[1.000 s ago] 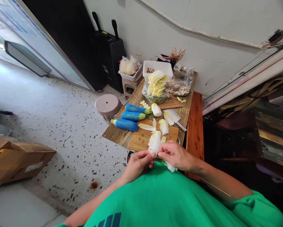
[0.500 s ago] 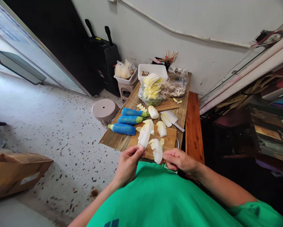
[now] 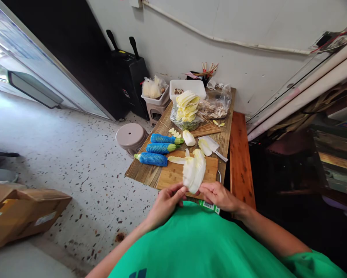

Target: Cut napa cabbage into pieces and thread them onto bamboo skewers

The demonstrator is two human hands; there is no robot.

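Just over the wooden cutting board (image 3: 169, 177), my left hand (image 3: 171, 197) pinches the base of a white napa cabbage leaf (image 3: 188, 174). My right hand (image 3: 218, 196) grips the lower end of a second cabbage leaf (image 3: 200, 166). The two leaves overlap side by side, their frilly tips pointing away from me. Behind them another leaf (image 3: 176, 159) lies partly hidden on the board. A small cabbage heart (image 3: 188, 138) rests beyond the board. Beside it is a cleaver (image 3: 212, 143) with a yellowish leaf (image 3: 204, 147) against its blade.
Several zucchini in blue netting (image 3: 153, 158) lie at the left of the table (image 3: 138, 173). Farther back are stacked skewered cabbage leaves (image 3: 187, 106), wooden skewers (image 3: 208, 129), a bag of mushrooms (image 3: 218, 110) and a white tub (image 3: 187, 84). A stool (image 3: 131, 135) stands left.
The two held leaves have come together and now overlap, the left one having moved rightward. My right hand's leaf has swung upright. The camera view has shifted slightly.
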